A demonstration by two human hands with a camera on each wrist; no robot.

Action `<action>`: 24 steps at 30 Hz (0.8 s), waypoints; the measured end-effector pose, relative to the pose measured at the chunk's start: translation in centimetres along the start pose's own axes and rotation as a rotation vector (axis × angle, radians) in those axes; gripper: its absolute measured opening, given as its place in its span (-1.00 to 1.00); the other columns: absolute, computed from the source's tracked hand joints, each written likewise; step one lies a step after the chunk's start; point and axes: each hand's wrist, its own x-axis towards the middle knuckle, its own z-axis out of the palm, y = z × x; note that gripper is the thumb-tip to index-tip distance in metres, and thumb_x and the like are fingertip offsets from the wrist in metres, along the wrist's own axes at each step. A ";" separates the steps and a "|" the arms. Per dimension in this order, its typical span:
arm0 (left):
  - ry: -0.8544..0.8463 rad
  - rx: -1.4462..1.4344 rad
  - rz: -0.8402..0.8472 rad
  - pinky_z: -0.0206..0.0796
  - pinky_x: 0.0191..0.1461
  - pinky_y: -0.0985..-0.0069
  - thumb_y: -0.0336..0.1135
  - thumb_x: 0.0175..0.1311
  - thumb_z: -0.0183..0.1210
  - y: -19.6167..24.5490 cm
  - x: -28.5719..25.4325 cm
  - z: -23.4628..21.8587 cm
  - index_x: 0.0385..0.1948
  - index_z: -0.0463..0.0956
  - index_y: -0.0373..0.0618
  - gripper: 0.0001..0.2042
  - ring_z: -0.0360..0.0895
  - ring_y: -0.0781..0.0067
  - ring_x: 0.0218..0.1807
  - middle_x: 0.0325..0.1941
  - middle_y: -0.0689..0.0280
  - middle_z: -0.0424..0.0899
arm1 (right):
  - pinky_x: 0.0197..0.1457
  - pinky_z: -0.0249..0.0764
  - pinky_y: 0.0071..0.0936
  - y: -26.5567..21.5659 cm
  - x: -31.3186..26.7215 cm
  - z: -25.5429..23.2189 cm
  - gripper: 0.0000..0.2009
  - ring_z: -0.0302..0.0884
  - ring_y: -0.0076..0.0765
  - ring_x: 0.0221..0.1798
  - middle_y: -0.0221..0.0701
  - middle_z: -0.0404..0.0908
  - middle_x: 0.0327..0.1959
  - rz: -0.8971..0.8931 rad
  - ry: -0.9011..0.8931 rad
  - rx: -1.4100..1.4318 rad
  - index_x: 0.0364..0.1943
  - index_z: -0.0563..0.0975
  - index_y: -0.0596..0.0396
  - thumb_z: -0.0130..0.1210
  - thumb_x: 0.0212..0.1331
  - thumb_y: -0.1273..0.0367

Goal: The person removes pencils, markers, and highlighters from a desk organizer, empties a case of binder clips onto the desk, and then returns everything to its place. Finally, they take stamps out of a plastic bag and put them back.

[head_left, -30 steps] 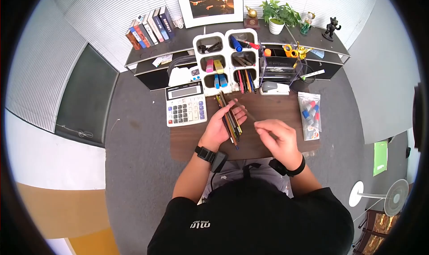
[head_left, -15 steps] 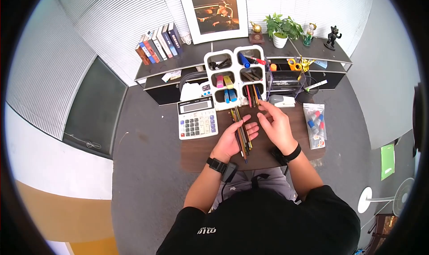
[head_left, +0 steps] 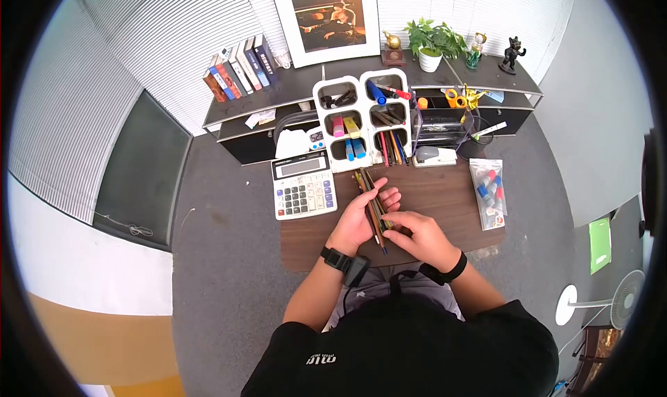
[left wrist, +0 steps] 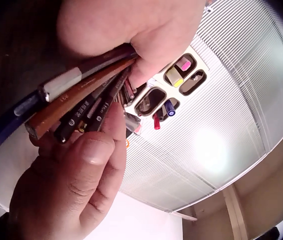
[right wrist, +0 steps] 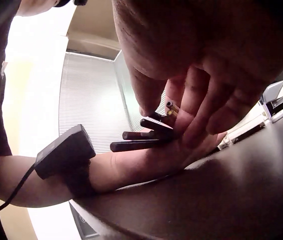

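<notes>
Books (head_left: 240, 70): one leaning row, packed too tight for me to count.
Calculator (head_left: 306, 188): one, on the bench (head_left: 451, 195), left of the hands.
Organizer (head_left: 347, 166): one, white, six compartments in two columns of three; its left column has one pink highlighter (head_left: 338, 126) and one yellow highlighter (head_left: 351, 127) in the middle, two blue highlighters (head_left: 358, 148) at the bottom; the top right compartment holds one blue marker (head_left: 376, 93) and one red marker (head_left: 400, 94).
Left hand (head_left: 358, 220): one, thumb and fingers closed around a bundle of pencils, palm turned up.
Pencils (left wrist: 76, 97): at least four, one of them brown and two black, the rest overlapped; lying across the left hand, just in front of the organizer.
Right hand (head_left: 420, 240): one, thumb and fingers pinching at the bundle's near ends; how many it grips I can't tell.
Stapler (head_left: 436, 156): one, beyond the right hand.
Clear bag (head_left: 493, 220): one, at the bench's right, with several red and blue pieces inside.
</notes>
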 end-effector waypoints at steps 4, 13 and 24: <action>-0.009 -0.018 0.017 0.41 0.47 0.06 -0.28 0.59 0.01 0.1 -0.3 0.1 0.47 0.28 -0.14 -0.53 0.55 0.17 0.36 0.30 0.10 0.60 | -0.11 0.67 -0.30 0.1 0.1 -1.1 -0.72 0.77 -0.16 -0.22 -0.22 0.75 -0.20 -0.086 0.027 -0.104 0.01 0.67 0.11 0.38 0.24 0.41; 0.031 -0.009 0.012 0.34 0.52 0.02 -0.17 0.58 0.05 0.3 -0.1 0.3 0.49 0.27 -0.12 -0.48 0.49 0.04 0.41 0.34 0.00 0.53 | -0.11 0.66 -0.42 -1.8 0.8 -3.8 -0.80 0.78 -0.32 -0.17 -0.25 0.79 -0.16 -0.122 0.332 0.011 -0.01 0.70 0.17 0.28 0.31 0.51; -0.045 -0.041 0.018 0.32 0.54 0.01 -0.16 0.61 0.01 0.2 0.2 -0.2 0.53 0.19 -0.14 -0.45 0.46 -0.02 0.45 0.43 -0.06 0.47 | -0.14 0.67 -0.47 1.2 6.8 -1.0 -0.54 0.74 -0.49 -0.30 -0.13 0.76 0.01 0.093 0.246 0.168 0.36 0.50 0.16 0.18 0.37 0.50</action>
